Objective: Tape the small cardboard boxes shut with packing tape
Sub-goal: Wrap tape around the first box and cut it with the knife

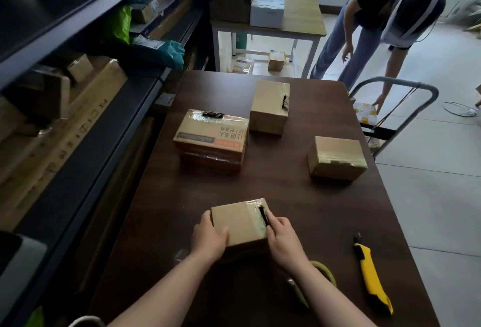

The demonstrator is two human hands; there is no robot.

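- Head view is showing both bare hands clasping a small cardboard box near the front edge of a dark wood-grain table.
- Left hand is cupping its matte left side, fingers curled.
- Right hand is pressing glossy tape along the right edge.
- Tape roll is lying under the right forearm, beside a yellow plastic box cutter.

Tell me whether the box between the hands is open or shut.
Shut: the box has its top flaps lying flat, with glossy tape along its right edge. Left hand and right hand press its sides.

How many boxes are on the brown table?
4: one between both hands, a printed one at centre-left, one at the far middle, one on the right.
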